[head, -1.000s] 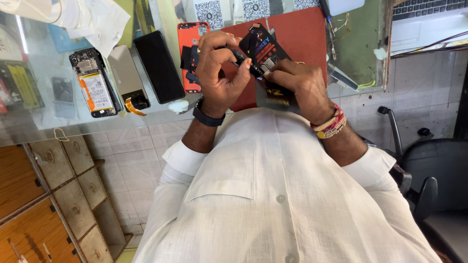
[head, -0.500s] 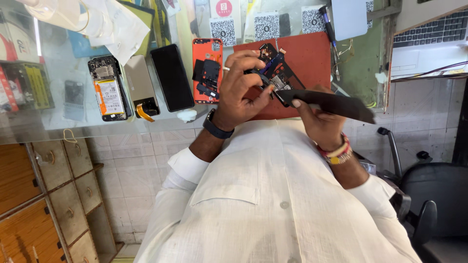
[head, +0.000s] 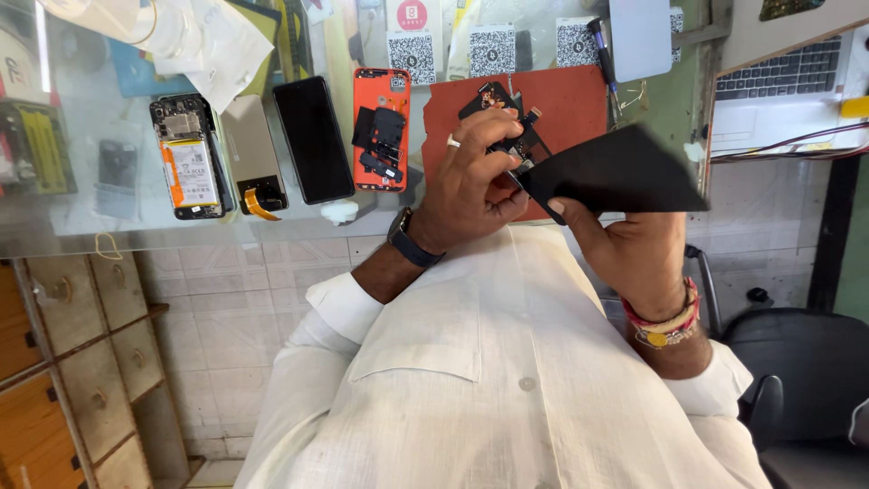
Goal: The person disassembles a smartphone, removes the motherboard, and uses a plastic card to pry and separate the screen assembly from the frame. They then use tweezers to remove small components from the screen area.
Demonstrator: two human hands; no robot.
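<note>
My left hand (head: 471, 181), with a ring and a dark wristwatch, grips a small black opened phone body (head: 507, 113) with a loose flex cable, held over a red work mat (head: 570, 100). My right hand (head: 625, 244), with red and beaded bracelets on its wrist, holds a flat black screen panel (head: 625, 172) by its lower edge. The panel is tilted out to the right, and its left corner still meets the phone body. Both hands are in front of my white shirt.
On the glass counter lie an orange phone back cover (head: 380, 131), a black phone (head: 312, 140), a beige phone (head: 253, 154) and an opened phone showing its battery (head: 187, 158). A screwdriver (head: 604, 50) and a laptop (head: 778, 81) are at right. A black chair (head: 806, 362) and wooden drawers (head: 63, 362) stand below.
My right hand has swung the black panel out to the right, away from the phone body in my left hand. Before, both hands were clasped close around the phone.
</note>
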